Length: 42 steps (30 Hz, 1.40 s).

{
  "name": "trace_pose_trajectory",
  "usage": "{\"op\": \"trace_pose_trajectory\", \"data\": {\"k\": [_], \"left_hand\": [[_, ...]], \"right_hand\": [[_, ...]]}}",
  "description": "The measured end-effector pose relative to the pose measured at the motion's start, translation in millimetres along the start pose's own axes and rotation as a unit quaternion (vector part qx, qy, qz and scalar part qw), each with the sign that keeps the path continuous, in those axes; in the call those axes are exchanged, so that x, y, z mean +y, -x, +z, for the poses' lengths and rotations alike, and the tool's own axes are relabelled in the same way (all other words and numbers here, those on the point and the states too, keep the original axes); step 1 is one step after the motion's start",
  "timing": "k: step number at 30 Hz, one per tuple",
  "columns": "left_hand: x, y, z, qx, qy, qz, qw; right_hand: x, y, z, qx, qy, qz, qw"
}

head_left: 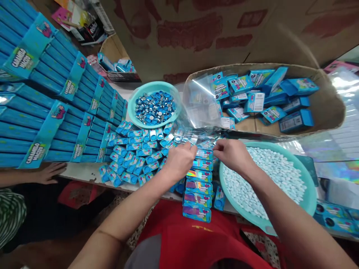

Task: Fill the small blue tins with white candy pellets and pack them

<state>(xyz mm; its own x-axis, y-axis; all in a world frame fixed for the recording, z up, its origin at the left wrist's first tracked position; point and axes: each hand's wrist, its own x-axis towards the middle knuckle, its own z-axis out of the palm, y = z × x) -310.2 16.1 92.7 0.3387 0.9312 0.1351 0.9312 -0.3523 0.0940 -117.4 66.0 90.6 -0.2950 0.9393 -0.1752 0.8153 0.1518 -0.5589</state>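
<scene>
My left hand [181, 158] is closed in a pinch at the left of the top end of a row of flat blue candy boxes [198, 188]. Across from it, my right hand [231, 153] is closed too, its fingertips pressed together near the rim of the candy bowl. Crumpled clear plastic film [203, 138] lies between and just beyond the fingertips. What either hand pinches is too small or hidden to make out. The boxes overlap in a column running down toward my red apron [179, 233]. Several have shiny, reflective faces.
Left of my hands lie many small blue boxes [137, 149], with stacked blue display packs [56, 97] beyond. A bowl of metal caps [154, 89], a carton of blue boxes [260, 129] and a bowl of white candies [310, 186] stand around. Another person's hand [50, 173] rests at left.
</scene>
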Motion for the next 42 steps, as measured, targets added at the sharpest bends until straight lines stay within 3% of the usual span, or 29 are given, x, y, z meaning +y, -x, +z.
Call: {"op": "trace_pose_trajectory", "data": {"k": [3,5,9,13,15,17,20,23,25,27,31,33,35,38,42], "left_hand": [[-5.2,11.9,4.1,0.117,-0.041,0.098,0.988],[-11.1,22.1,6.1,0.153,-0.039,0.157,0.975],[-16.6,49.2,7.0,0.169,0.012,0.225,0.96],[-15.3,79.4,27.2,0.218,0.094,0.191,0.953],[-13.2,86.2,46.2,0.224,0.154,0.115,0.955],[-8.3,85.5,64.4,0.215,0.235,-0.026,0.948],[3.4,77.0,80.3,0.137,0.37,-0.234,0.888],[12.2,70.9,81.7,0.061,0.467,-0.332,0.817],[13.4,71.6,78.9,0.058,0.492,-0.351,0.795],[11.4,74.7,76.2,0.056,0.488,-0.346,0.799],[7.2,76.5,76.5,0.024,0.403,-0.298,0.865],[9.3,72.6,79.6,0.041,0.348,-0.277,0.895],[14.7,68.1,82.8,0.073,0.311,-0.283,0.904],[25.3,65.0,82.9,0.114,0.324,-0.309,0.887],[34.9,68.2,72.4,0.131,0.426,-0.338,0.829]], "right_hand": [[-6.5,22.5,5.8,0.118,0.168,-0.104,0.973],[-7.2,43.2,16.9,0.186,0.21,-0.158,0.947],[-1.3,77.8,39.1,0.244,0.158,-0.24,0.926],[6.7,85.0,55.8,0.251,0.039,-0.289,0.923],[10.5,78.5,63.5,0.255,-0.03,-0.257,0.932],[14.0,70.3,71.5,0.268,-0.109,-0.174,0.941],[17.5,62.9,84.6,0.235,-0.269,-0.021,0.934],[19.2,61.8,96.5,0.12,-0.401,0.094,0.903],[19.9,61.8,101.5,0.08,-0.42,0.132,0.894],[20.1,61.2,103.5,0.093,-0.405,0.135,0.899],[15.2,60.5,104.1,0.14,-0.353,0.101,0.92],[10.2,61.9,105.9,0.152,-0.344,0.113,0.919],[5.8,64.5,109.0,0.157,-0.345,0.139,0.915],[2.3,70.4,112.6,0.185,-0.333,0.158,0.911],[0.2,79.5,109.7,0.233,-0.331,0.117,0.907]]}}
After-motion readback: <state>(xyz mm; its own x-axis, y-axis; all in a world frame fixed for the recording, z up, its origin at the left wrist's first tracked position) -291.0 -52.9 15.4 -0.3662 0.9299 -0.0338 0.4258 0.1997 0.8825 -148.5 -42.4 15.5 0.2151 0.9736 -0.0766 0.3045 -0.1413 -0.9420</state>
